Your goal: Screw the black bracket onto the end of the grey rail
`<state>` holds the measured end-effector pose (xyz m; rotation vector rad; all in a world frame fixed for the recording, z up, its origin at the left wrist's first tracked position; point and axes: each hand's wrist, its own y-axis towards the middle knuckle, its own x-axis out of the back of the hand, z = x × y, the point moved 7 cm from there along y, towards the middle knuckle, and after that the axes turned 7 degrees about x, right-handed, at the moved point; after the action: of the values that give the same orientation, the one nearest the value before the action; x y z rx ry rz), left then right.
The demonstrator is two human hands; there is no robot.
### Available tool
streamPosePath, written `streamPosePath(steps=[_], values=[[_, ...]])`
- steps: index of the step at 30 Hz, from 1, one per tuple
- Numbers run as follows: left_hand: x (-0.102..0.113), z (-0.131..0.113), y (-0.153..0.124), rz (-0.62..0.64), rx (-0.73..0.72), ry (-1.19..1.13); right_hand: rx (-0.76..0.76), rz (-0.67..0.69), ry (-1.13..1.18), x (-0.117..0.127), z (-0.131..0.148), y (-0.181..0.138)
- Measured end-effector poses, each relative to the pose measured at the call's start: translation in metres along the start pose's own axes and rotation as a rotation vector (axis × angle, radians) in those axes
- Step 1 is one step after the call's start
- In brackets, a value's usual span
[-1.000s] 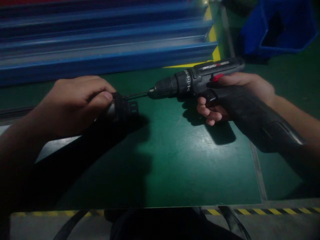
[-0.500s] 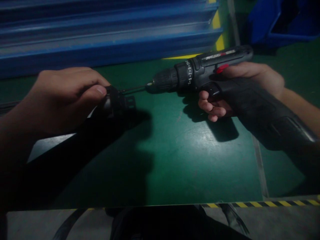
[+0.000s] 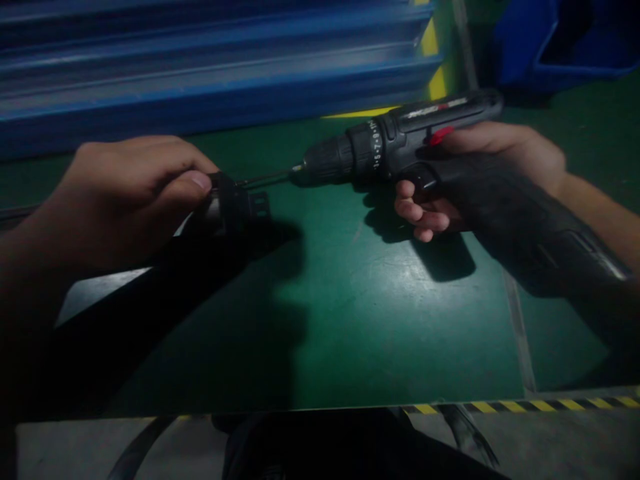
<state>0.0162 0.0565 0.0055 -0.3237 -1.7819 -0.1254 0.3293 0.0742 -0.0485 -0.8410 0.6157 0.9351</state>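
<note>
My right hand [image 3: 480,173] is wrapped round the grip of a black cordless drill [image 3: 400,143] with a red switch, held level and pointing left. Its thin bit [image 3: 263,178] reaches into the end of a black part [image 3: 237,210] with small slots. My left hand [image 3: 135,193] is closed over that part, thumb on top, holding it just above the green mat [image 3: 350,313]. A long dark body runs down and left from the part into shadow.
Blue ribbed metal panels [image 3: 210,67] stand along the back of the bench. A blue bin [image 3: 565,40] sits at the far right. Yellow-black hazard tape [image 3: 525,405] marks the near edge of the mat. A dark cable [image 3: 465,437] hangs below it.
The view shifted slightly at first, so both hands and the drill sit a little higher in the picture. The bit stays against the black part; in the last half second almost nothing moved.
</note>
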Motion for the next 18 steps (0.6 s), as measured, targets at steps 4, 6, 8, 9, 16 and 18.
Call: streamPosePath(steps=[4,6,8,9,16,18], values=[[0.0002,-0.0005,-0.0001,-0.022,-0.011,-0.003,-0.02,0.059,0.002,-0.0034,-0.0012,-0.0004],[-0.0004,-0.001,0.0001,-0.036,-0.026,0.009,-0.027,0.061,0.025,-0.0038,-0.0018,-0.0008],[-0.0015,-0.0011,0.0009,-0.042,-0.038,0.025,-0.02,0.045,0.044,-0.003,-0.0016,-0.0008],[-0.0021,-0.001,0.0015,-0.039,-0.041,0.03,-0.012,0.043,0.042,-0.0028,-0.0013,-0.0008],[-0.0026,-0.0022,0.0065,0.078,0.038,0.036,-0.037,0.09,0.027,-0.0044,-0.0035,-0.0015],[-0.0017,-0.004,0.0066,0.118,0.061,0.015,-0.038,0.083,0.046,-0.0043,-0.0038,-0.0018]])
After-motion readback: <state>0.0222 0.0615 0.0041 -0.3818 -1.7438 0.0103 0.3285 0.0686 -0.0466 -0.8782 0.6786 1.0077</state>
